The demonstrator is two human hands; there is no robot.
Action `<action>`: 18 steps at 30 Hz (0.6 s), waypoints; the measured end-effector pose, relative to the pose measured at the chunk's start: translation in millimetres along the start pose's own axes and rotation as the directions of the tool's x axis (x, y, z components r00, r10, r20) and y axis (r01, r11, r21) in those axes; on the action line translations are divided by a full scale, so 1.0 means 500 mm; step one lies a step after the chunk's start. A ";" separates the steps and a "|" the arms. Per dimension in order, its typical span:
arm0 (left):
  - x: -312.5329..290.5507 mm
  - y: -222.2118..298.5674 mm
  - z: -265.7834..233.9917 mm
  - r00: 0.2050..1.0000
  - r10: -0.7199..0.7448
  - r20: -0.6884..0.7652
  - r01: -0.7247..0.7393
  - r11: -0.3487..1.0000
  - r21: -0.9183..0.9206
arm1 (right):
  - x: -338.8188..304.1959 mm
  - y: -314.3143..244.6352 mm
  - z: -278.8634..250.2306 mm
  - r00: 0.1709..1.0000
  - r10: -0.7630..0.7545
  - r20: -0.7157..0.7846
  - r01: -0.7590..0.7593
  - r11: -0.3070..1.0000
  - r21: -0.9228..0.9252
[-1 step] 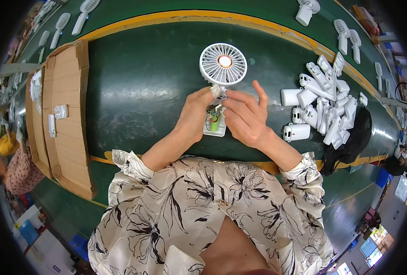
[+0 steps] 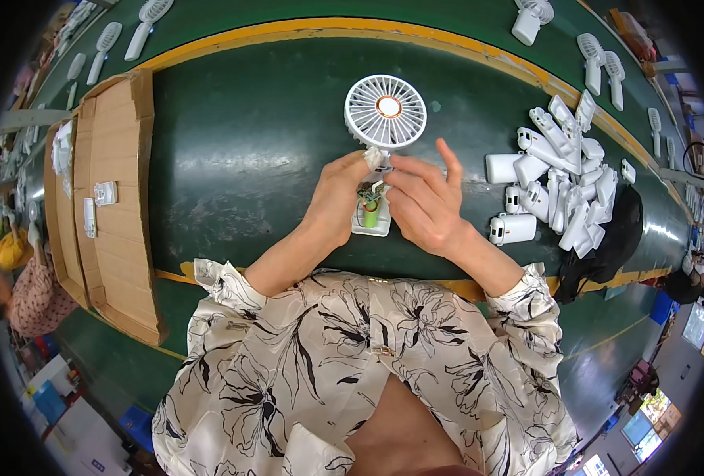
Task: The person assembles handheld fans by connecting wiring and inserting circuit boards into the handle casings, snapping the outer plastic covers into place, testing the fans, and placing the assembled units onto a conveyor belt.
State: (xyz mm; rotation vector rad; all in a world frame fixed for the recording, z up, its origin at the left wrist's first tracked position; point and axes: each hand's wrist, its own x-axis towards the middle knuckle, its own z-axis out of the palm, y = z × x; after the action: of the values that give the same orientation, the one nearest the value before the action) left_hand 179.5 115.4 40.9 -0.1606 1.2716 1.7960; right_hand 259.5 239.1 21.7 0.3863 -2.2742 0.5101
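A white handheld fan (image 2: pixel 386 111) with a round grille and an orange ring at its centre lies in front of me on the green table. Its handle is uncovered, showing a green battery cell (image 2: pixel 371 214), thin wires and a small circuit board in a white shell. My left hand (image 2: pixel 333 194) is closed around the fan's neck from the left, with a whitish wrap on one fingertip. From the right, my right hand (image 2: pixel 425 198) pinches at the same neck, one finger raised. What exactly sits between those fingertips is hidden.
White handle shells (image 2: pixel 558 170) are heaped at the right, beside a black cloth or bag (image 2: pixel 617 230). A cardboard box (image 2: pixel 118 198) with a few white parts stands at the left. More fans lie on the green strip (image 2: pixel 352 16) beyond the yellow edge. Another person (image 2: pixel 38 297) is at far left.
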 end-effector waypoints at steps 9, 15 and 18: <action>0.015 -0.017 -0.012 0.998 -0.053 0.020 0.053 0.998 -0.016 | 0.014 0.006 -0.027 0.972 0.098 0.213 -0.103 0.995 0.016; 0.005 0.003 -0.006 0.985 -0.130 0.110 0.142 0.983 -0.112 | 0.037 0.014 -0.046 0.885 0.352 0.306 -0.433 0.864 0.259; 0.004 0.008 0.002 0.992 -0.097 0.078 0.106 0.986 -0.126 | 0.045 0.020 -0.050 0.877 0.343 0.336 -0.444 0.845 0.297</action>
State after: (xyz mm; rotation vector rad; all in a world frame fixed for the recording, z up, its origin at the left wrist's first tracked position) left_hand 175.8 117.0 43.1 -0.2281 1.0775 1.7808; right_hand 255.4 256.9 51.5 0.1629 -2.5362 1.1737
